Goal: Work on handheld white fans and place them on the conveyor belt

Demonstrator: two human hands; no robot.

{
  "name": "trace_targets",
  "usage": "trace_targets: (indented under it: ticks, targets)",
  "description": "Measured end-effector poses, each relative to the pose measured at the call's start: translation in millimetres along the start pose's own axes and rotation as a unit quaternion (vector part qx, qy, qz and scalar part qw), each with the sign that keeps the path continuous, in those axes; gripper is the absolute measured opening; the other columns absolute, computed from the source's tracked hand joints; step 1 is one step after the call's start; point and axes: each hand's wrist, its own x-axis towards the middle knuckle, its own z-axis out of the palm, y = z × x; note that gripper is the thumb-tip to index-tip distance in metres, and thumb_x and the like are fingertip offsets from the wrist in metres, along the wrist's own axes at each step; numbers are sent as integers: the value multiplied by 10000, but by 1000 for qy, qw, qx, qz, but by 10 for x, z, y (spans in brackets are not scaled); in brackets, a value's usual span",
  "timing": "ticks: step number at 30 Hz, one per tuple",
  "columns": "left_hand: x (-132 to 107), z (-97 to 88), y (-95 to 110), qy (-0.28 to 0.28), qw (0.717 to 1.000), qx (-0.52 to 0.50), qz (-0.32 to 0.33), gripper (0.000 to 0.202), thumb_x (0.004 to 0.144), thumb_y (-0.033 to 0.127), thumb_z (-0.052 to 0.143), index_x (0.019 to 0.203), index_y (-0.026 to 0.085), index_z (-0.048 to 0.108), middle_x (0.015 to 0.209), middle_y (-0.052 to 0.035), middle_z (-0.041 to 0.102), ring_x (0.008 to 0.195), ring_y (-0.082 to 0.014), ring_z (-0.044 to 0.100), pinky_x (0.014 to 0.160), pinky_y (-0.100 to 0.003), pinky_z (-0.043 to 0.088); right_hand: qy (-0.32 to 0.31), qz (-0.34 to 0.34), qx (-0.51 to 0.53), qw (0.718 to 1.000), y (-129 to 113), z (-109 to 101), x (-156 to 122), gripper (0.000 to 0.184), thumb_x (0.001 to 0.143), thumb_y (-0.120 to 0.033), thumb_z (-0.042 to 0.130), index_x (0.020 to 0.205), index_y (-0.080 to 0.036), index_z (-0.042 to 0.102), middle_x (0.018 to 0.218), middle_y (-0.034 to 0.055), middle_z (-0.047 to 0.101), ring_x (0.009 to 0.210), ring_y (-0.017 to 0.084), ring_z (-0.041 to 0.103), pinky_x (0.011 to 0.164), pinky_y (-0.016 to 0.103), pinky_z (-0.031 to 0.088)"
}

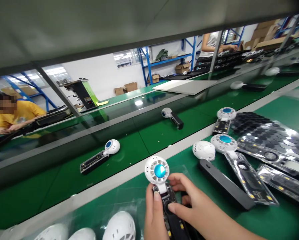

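Note:
A handheld fan (160,176) with a white round head, a blue hub and an open black handle showing its circuit board sits low in the middle of the view. My left hand (153,216) wraps round the handle from the left, thumb on the neck. My right hand (189,205) comes in from the right, its fingers pressed onto the handle's open face. Both hands are closed on this fan.
Two more fans (100,156) (172,117) lie on the green conveyor belt (152,133) beyond. Fan units (224,120), a black cover (222,183) and shiny part sheets (269,136) lie at right. White fan shells (119,226) sit at bottom left. A person in yellow (16,115) works opposite.

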Motion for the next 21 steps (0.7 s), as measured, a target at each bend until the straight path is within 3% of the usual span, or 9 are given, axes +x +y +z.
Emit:
trace_targets:
  ticks: [3,6,9,11,13,15,16,19,21]
  targets:
    - [-58,26,15,-9,1000,19,-1,572,800,562,314,1249,215,385,1209,-92,562,1128,-266,501,930,-357,397,-49,9,38,998,16,27,-42,597,749,-232,480,1325,-204,323,1334,70,422,1208,209,393,938,319,370]
    - [-171,86,9,-17,999,33,15,550,842,503,232,1293,195,299,1224,-117,541,1092,-253,533,903,-361,424,-96,-8,44,994,-21,16,-120,632,821,-312,408,1396,-161,194,1430,58,300,1302,190,257,1041,306,245]
    - [-258,105,95,12,980,116,164,519,871,414,180,1290,138,310,1341,-156,408,1204,-237,425,970,-362,366,-102,-25,87,991,-73,-42,-165,637,830,-357,414,1400,-185,186,1409,48,347,1293,196,283,1016,298,292]
    - [-222,39,297,45,914,257,311,501,877,377,188,1246,123,411,1412,-140,295,1305,-238,247,1046,-384,252,-69,-31,131,988,-110,-97,-147,640,806,-375,459,1381,-204,233,1326,58,460,1242,214,374,974,308,350]
    - [-64,-110,624,79,815,438,371,480,884,351,201,1230,153,470,1442,-89,245,1345,-242,87,1079,-422,148,-34,-11,171,985,-165,-155,-81,617,806,-386,458,1364,-227,248,1160,58,588,1122,226,508,889,326,428]
    - [227,-321,1004,107,731,611,283,468,888,287,226,1296,128,392,1465,-97,184,1347,-261,33,1078,-437,133,-19,33,172,984,-252,-209,49,551,844,-364,391,1354,-232,229,916,44,662,914,222,627,746,335,493]
    - [412,-439,1179,108,719,634,264,459,882,248,273,1306,100,369,1460,-124,189,1344,-280,29,1077,-451,116,-14,51,161,986,-307,-235,147,509,861,-332,355,1343,-223,234,820,34,660,817,216,652,677,330,505]
    - [1004,-766,1527,95,724,660,180,401,840,209,447,1221,87,448,1420,-176,257,1315,-351,132,1018,-557,196,11,44,114,992,-503,-326,577,407,885,-237,327,1288,-190,306,811,41,633,732,188,648,612,310,505]
    - [1321,-921,1596,63,737,662,125,369,822,265,524,1172,156,483,1321,-116,414,1208,-296,374,957,-547,316,40,18,83,996,-646,-425,917,365,910,-271,364,1267,-194,349,984,60,607,809,176,624,680,334,506]
